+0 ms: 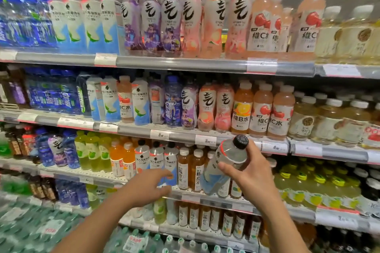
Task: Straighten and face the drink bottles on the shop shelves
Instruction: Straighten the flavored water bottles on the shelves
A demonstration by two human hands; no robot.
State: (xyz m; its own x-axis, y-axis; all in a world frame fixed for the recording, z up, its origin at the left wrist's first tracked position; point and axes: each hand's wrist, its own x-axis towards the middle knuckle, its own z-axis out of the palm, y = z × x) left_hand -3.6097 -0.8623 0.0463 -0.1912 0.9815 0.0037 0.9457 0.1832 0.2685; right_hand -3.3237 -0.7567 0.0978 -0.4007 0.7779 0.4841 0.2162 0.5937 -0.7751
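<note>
Right hand (251, 172) grips a tilted bottle (225, 165) off the shelf (144, 183); left hand (148, 187) reaches, fingers loosely open

Single head view. I see it facing the shelves (185, 63) close up, angled slightly down; both forearms enter from the bottom edge. No second view.

Grey tiered shelves (185, 63) with price tags (261, 65) carry upright drink bottles (216, 106) in close rows.

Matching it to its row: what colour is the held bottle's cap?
Black, on the clear bottle the right hand grips; head view.
</note>
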